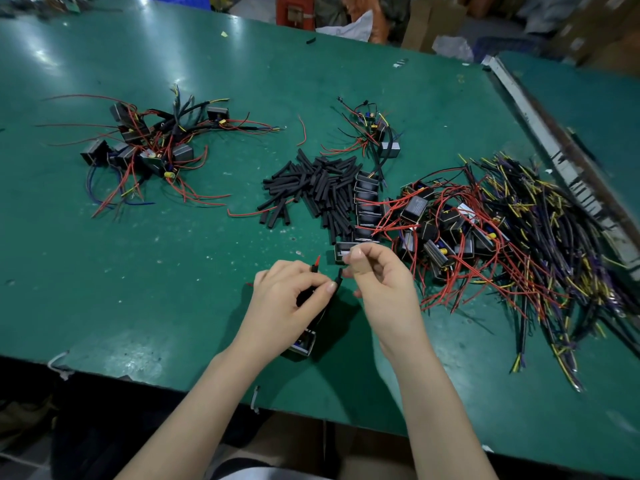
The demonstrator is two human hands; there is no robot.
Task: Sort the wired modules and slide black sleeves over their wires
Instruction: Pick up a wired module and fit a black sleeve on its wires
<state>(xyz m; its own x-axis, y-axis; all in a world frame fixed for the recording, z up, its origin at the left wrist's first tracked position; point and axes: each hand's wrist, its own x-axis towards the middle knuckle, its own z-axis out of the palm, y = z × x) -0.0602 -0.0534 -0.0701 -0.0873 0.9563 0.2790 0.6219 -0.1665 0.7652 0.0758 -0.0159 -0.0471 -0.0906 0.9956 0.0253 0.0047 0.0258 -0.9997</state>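
Both hands together over near edge of green matted worktable (173, 271), almost touching. Left hand (289, 299) curled, thumb and forefinger pinching a short black sleeve (314, 268) with red wire tip (317, 260) poking out of its far end. Small black box-shaped module (304, 342) lying on table just under left wrist, dark lead running up from it toward the fingers. Right hand (377, 275) curled, fingertips pinched at upper end of a second black sleeved lead (338, 277); whether actually gripped or only touched, cannot tell. Loose pile of black tubular sleeves (311, 188) at table centre, just beyond the hands. Row of black modules (367, 202) stacked along pile's right side. Large tangle of modules with red, yellow and black wires (502, 237) to the right. Smaller cluster of wired modules (149, 147) far left, well apart. Another small cluster (375, 133) beyond the sleeve pile. Metal rail (554, 143) along right table edge.
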